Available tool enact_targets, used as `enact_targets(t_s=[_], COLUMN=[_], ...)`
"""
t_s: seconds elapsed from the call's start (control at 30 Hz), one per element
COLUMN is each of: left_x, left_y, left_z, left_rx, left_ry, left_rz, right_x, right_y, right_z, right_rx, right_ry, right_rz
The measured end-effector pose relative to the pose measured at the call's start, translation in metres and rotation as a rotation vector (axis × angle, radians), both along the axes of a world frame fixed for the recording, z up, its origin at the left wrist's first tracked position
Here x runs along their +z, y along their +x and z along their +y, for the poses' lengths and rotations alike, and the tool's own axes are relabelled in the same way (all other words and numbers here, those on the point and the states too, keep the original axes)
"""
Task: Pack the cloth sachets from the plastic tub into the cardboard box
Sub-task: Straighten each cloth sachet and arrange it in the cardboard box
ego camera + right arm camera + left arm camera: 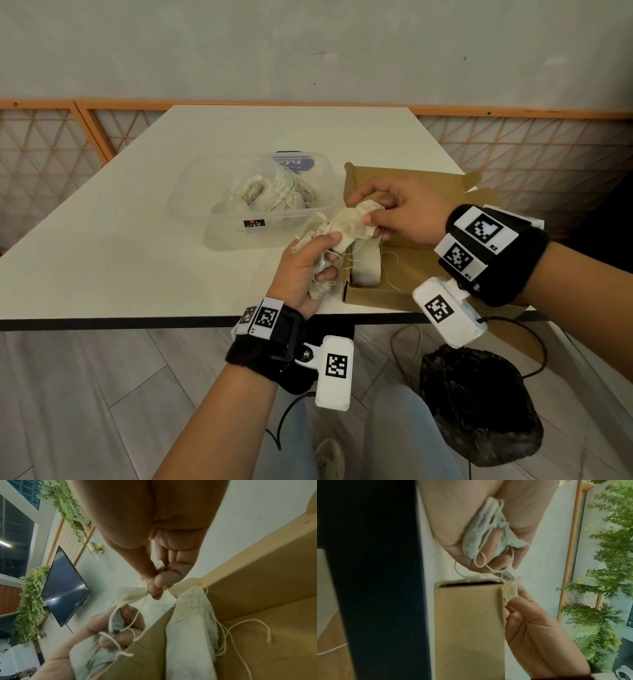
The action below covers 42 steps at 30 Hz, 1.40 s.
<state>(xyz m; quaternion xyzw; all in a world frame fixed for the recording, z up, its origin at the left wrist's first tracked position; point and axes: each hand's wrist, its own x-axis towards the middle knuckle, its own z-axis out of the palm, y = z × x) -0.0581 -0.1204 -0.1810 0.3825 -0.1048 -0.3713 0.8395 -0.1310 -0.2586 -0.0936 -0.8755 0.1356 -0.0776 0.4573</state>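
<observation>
You sit at a smooth white rectangular table (137, 219) with a dark front edge. Toward the middle of it stands one clear, rounded-rectangular plastic tub (191, 205). Inside lies a crinkled transparent bag (270, 188) of pale cloth sachets; how many it holds cannot be told.

Just right of the tub, near the table's front edge, your left hand (301, 274) is curled tight around a crumpled bunch of off-white cloth sachets (318, 287), soft and wrinkled, with thin loose drawstrings (481, 559) looping out below your fingers. The number in the bunch cannot be told.

Between your two hands stretches one cream cloth sachet (352, 228), puckered and creased. Your left thumb presses its near end, and your right hand (407, 212) pinches its far end between thumb and fingertips (157, 586).

At the table's front right corner lies one flat brown cardboard box (411, 270), open, with its flaps folded outward. Your right hand is above it. Standing on edge against the box's left wall is one off-white cloth sachet (366, 263), oblong and limp, with frayed strings (240, 627) trailing across the matte cardboard floor.
</observation>
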Motion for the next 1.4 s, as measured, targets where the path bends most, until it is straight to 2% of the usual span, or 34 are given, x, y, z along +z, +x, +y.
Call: enact_targets(t_s=[0.13,0.33,0.47,0.6,0.73,0.87,1.13,1.17,1.27,1.33,1.4], left_x=[0.000,0.002,0.001,0.002,0.000,-0.001,0.001,0.001,-0.001,-0.001,-0.001], left_y=[0.002,0.001,0.000,0.000,-0.001,-0.002,-0.003,-0.002,0.000,0.001,0.003], left_z=[0.002,0.007,0.010,0.009,0.005,0.002,0.004,0.004,0.002,0.002,0.001], left_rx=[-0.044,-0.073,-0.108,-0.118,-0.139,-0.076,-0.024,-0.018,-0.007,-0.004,-0.015], left_ry=[-0.060,-0.158,-0.229,-0.167,-0.132,-0.074,-0.010,-0.002,0.000,-0.015,-0.043], left_rz=[0.070,0.169,0.161,0.160,0.086,-0.012,-0.060,-0.053,-0.033,0.002,0.058], right_x=[0.003,0.004,0.003,0.005,0.008,0.013,0.020,0.019,0.018,0.020,0.021], right_y=[-0.004,-0.004,-0.001,-0.003,-0.004,-0.001,-0.002,-0.003,-0.007,-0.012,-0.014], right_z=[-0.006,-0.011,-0.016,-0.015,-0.005,0.002,0.013,0.013,0.014,0.019,0.029], right_rx=[-0.043,-0.122,-0.181,-0.140,-0.057,-0.014,-0.068,-0.092,-0.156,-0.081,0.064], right_ry=[0.008,-0.084,-0.155,-0.134,-0.047,0.193,0.351,0.310,-0.044,-0.149,-0.181], right_rz=[0.000,0.005,0.083,0.141,0.163,0.095,0.024,-0.004,-0.146,-0.182,-0.072])
